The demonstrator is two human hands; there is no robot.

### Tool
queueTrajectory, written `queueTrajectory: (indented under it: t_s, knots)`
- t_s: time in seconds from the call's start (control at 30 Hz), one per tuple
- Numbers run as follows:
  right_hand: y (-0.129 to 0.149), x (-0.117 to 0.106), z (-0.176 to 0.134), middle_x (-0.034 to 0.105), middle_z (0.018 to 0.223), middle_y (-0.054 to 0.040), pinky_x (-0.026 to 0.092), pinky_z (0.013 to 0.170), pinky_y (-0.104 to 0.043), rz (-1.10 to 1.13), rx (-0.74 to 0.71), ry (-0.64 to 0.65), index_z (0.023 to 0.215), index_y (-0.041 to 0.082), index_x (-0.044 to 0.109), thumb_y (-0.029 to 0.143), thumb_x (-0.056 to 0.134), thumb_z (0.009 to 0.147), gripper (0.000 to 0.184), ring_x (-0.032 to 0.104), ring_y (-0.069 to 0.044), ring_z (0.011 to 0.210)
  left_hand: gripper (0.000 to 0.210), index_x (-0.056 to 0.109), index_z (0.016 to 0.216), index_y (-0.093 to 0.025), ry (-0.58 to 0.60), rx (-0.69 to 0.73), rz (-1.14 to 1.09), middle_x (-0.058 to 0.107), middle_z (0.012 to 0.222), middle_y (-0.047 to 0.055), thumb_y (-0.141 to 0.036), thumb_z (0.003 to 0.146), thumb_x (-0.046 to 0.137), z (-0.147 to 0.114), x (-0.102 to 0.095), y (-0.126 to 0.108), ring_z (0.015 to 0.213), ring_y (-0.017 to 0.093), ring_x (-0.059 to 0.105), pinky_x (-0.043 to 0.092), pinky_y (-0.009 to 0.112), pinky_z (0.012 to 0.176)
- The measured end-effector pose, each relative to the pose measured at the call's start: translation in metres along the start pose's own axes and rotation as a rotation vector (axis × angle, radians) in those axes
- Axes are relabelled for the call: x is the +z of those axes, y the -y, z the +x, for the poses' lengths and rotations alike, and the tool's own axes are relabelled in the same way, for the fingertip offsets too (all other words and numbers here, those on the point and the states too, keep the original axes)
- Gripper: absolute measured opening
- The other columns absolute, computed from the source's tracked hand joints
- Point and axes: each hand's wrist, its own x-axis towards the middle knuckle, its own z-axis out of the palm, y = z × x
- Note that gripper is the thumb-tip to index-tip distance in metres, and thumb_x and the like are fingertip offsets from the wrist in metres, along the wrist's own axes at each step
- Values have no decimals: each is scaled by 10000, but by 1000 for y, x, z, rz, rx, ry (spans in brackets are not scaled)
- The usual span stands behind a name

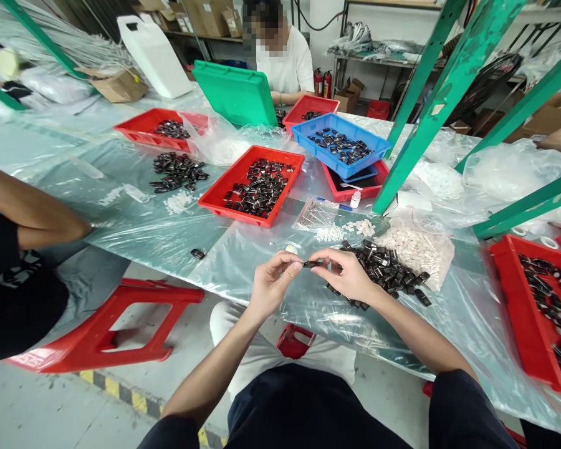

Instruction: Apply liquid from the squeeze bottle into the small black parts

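Note:
Between my two hands, above the table's near edge, is a small black plastic part (312, 264), too small to name closely. My left hand (275, 280) pinches its left end with thumb and forefinger. The fingers of my right hand (343, 273) close on its other end. Right beside my right hand lies a pile of similar black parts (388, 268). Behind the pile sits a clear bag of small whitish pieces (421, 246), with loose white pieces (359, 227) spilled next to it. One lone black part (197, 254) lies to the left.
Ahead stands a red tray (215, 198) of black parts, with a blue tray (303, 138) stacked behind it. Another red tray (509, 293) is at the right. Green metal posts (430, 125) rise from the table. Co-workers sit at the left and across the table.

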Motion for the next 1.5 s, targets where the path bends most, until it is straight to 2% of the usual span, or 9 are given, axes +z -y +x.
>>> queueTrajectory:
  t_s: [0.23,0.47,0.8,0.97,1.1,1.23,1.4,1.47,1.5]
  knots:
    - [0,0,-2,787,959,-46,563,739,-318,-71,-84,-29,1098,233,773,256,694,995,132,646,-156,703,430,771,899,-177,16,-189,-160,626,650,11,-589,805,848,0,1,5,569,104,488,360,246,529]
    - [0,0,-4,800,980,-50,568,743,-314,-96,-77,-42,1127,231,780,271,703,993,159,659,-161,715,473,769,837,-176,-45,-235,-227,584,614,-3,-604,700,919,1,8,2,590,100,496,356,232,539]
    - [5,-2,-5,809,931,-55,529,648,-295,-69,-94,-36,1074,222,812,257,696,992,146,661,-162,688,471,776,828,-182,54,-344,-313,515,565,-30,-589,660,944,0,7,0,528,77,418,271,222,496]
    - [10,0,-6,816,908,-47,526,666,-296,-126,3,-16,1063,215,811,291,717,974,150,642,-158,649,441,767,851,-189,10,-252,-248,543,579,-27,-610,768,867,-7,12,10,537,89,462,347,232,517]
    - [18,0,-7,829,990,-44,525,743,-303,-324,106,110,1098,236,795,261,697,985,151,702,-179,731,301,799,941,-206,-75,41,112,740,824,55,-501,885,788,-23,10,22,687,141,619,474,269,613]
    - [19,-9,-2,819,1085,-82,524,810,-335,-629,244,393,1169,227,767,328,709,999,206,763,-261,953,232,800,957,-209,-118,86,366,770,837,56,-428,910,740,-37,-18,42,647,138,611,465,264,587]
    - [9,-19,6,798,881,-128,471,721,-330,-997,474,735,876,176,784,300,627,1037,257,779,-294,880,280,765,960,-177,-525,-18,611,700,721,23,-429,842,723,-31,-101,71,650,151,608,455,265,616]
    - [7,-18,6,800,905,-137,465,720,-326,-1018,479,769,851,176,779,296,624,1035,269,782,-295,906,284,754,986,-170,-605,-89,676,676,716,17,-404,833,701,-16,-134,80,662,163,603,480,283,669]
    - [7,-17,6,803,918,-135,465,723,-325,-1008,475,776,851,181,778,305,626,1034,268,781,-294,914,285,747,1000,-167,-582,-129,689,689,752,25,-391,830,700,-7,-147,82,694,171,617,496,291,708]
